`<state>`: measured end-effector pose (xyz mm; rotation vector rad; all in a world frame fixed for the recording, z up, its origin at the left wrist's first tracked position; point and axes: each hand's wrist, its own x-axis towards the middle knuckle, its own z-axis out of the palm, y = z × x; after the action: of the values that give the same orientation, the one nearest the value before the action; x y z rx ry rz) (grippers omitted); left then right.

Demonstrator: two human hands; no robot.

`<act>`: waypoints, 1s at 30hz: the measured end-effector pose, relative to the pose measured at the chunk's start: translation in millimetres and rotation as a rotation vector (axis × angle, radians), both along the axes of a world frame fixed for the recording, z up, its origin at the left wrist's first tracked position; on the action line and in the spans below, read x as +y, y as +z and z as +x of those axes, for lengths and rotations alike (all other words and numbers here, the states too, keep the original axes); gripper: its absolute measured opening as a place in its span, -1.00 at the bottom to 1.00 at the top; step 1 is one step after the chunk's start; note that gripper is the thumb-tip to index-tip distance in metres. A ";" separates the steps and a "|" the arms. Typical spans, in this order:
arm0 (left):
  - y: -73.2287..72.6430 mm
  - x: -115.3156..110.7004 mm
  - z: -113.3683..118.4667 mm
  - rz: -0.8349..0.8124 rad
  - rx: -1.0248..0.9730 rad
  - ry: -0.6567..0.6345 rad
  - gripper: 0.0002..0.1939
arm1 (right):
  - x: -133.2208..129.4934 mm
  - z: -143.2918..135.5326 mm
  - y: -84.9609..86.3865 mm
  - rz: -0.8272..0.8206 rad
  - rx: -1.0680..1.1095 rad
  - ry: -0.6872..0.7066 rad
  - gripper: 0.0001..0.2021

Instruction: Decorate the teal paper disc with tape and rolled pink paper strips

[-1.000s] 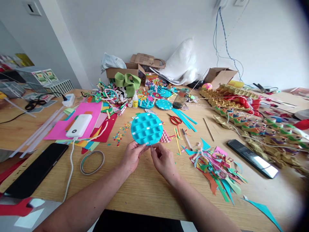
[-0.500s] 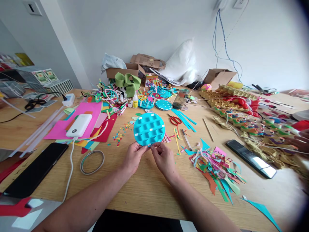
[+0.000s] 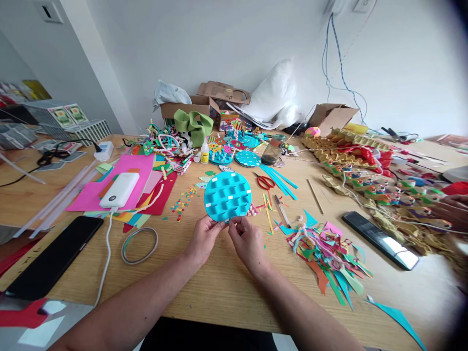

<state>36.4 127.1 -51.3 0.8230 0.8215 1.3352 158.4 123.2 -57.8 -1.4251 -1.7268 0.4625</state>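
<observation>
A round blue disc [image 3: 227, 190] with raised paper waves and small white squares stands tilted up over the middle of the table. My left hand [image 3: 205, 237] pinches its lower edge between thumb and fingers. Right beside it, my right hand [image 3: 248, 240] is closed at the same bottom edge, its thumb and index finger pressed together; whatever is between them is too small to make out. Behind the disc lie paper fish [image 3: 211, 173] and another blue disc [image 3: 247, 158]. Red scissors [image 3: 264, 181] are to its right.
Paper scraps [image 3: 332, 248] lie at the right, near a phone [image 3: 380, 240]. At the left are a black phone [image 3: 54, 256], a white power bank [image 3: 120, 190] and a tape ring [image 3: 139, 245]. Another person's hand [image 3: 455, 212] shows at the far right edge.
The blue disc has shifted very slightly to the right. At the far right, the other person's hand has moved a little. My hands keep nearly the same pose.
</observation>
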 end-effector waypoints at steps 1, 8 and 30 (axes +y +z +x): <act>-0.7 0.1 0.0 -0.003 -0.001 0.002 -0.74 | -0.5 -0.2 -0.3 0.014 -0.017 -0.004 -0.79; -1.4 0.0 -0.5 -0.029 -0.013 -0.014 -0.72 | -2.2 -0.8 -1.3 0.108 -0.144 -0.004 -0.80; 2.8 1.7 -3.7 -0.220 -0.150 -0.011 -0.80 | -7.2 -2.6 1.1 0.173 -0.116 0.185 -0.85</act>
<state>32.6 128.7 -48.5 0.5479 0.8266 1.2544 155.7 116.0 -56.6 -1.1961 -1.9525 0.3245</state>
